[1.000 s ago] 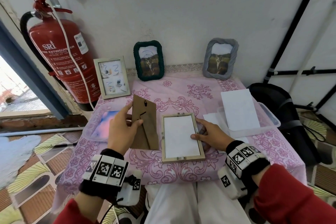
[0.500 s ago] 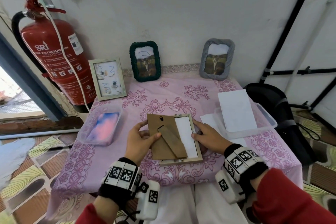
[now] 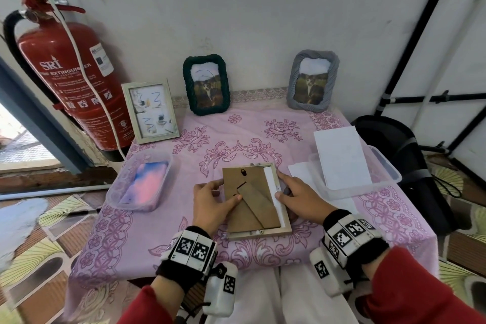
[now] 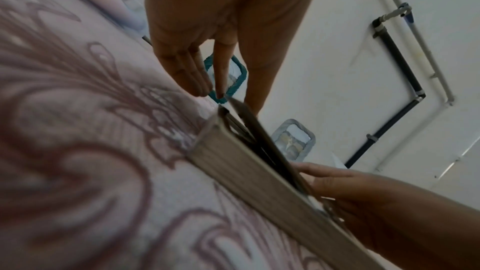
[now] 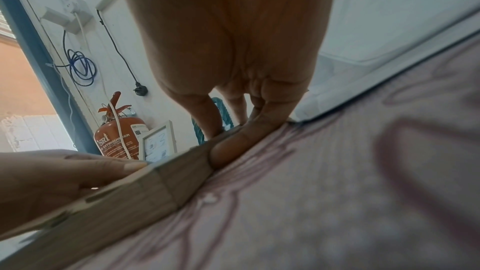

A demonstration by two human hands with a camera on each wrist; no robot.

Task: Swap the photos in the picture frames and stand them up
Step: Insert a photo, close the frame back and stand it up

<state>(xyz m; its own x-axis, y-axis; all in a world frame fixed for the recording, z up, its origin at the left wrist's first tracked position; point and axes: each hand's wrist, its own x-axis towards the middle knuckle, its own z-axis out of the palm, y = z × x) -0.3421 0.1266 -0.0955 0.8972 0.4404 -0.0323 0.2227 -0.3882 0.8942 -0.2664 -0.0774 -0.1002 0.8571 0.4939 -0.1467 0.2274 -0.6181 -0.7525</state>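
Observation:
A light wooden frame (image 3: 285, 230) lies face down on the pink cloth, near the front edge. My left hand (image 3: 223, 198) pinches the left edge of a brown backing board (image 3: 251, 189) with a fold-out stand, thumb on top. The board lies over the frame, shifted left. A white strip of photo back (image 3: 272, 184) shows along the right. My right hand (image 3: 282, 187) holds the frame's right rail, thumb on top and fingers along the outer side (image 5: 233, 147). In the left wrist view the board (image 4: 262, 134) sits slightly raised above the frame (image 4: 246, 171).
Three frames stand at the back: pale wood (image 3: 150, 110), green rope (image 3: 206, 84), grey (image 3: 311, 80). A clear tub (image 3: 115, 189) with a pink-blue photo sits left. A tub (image 3: 386, 171) with white sheets sits right. A fire extinguisher (image 3: 65, 81) hangs at far left.
My left hand brought the backing board from upright beside the frame down onto it, covering most of the white photo back. The right hand stayed on the frame's right edge.

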